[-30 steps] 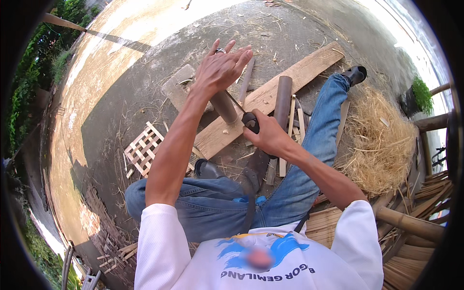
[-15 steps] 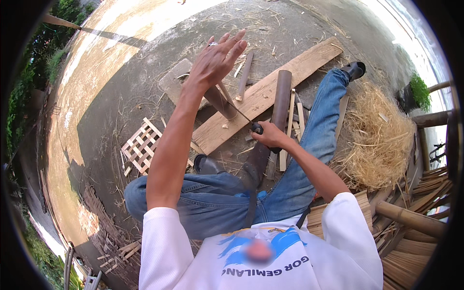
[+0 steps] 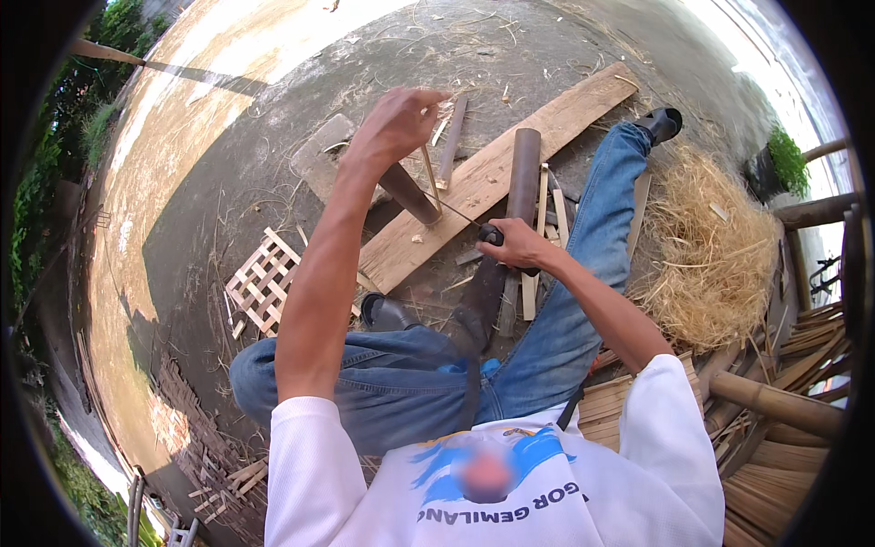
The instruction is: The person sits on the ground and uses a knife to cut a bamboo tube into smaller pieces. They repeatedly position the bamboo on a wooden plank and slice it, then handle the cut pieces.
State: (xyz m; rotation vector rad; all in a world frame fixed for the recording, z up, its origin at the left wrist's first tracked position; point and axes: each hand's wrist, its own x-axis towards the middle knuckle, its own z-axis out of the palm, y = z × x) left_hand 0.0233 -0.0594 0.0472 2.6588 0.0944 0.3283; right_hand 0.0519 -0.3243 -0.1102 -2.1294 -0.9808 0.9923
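Observation:
My left hand (image 3: 396, 126) is raised above the plank, its fingers curled at the upper end of a thin wood strip (image 3: 430, 173). That strip stands nearly upright, its foot by the wooden plank (image 3: 488, 187). The fingertips are partly hidden, and so is the strip's top. My right hand (image 3: 519, 244) is closed round the black handle of a knife (image 3: 489, 234). Its thin blade points up and left to the strip. A dark round post (image 3: 408, 194) leans beside the strip with its lower end on the plank; my left forearm covers its upper part.
A second dark pole (image 3: 523, 169) lies across the plank, near pale strips (image 3: 559, 214). A woven lattice (image 3: 264, 281) lies left, a flat stone block (image 3: 321, 155) beyond. Shavings (image 3: 711, 255) are heaped right of my outstretched leg (image 3: 606, 210). Bamboo poles (image 3: 775, 401) lie lower right.
My left hand has come down, and its spread fingers have curled in at the strip's upper end. My right hand keeps the knife in nearly the same place.

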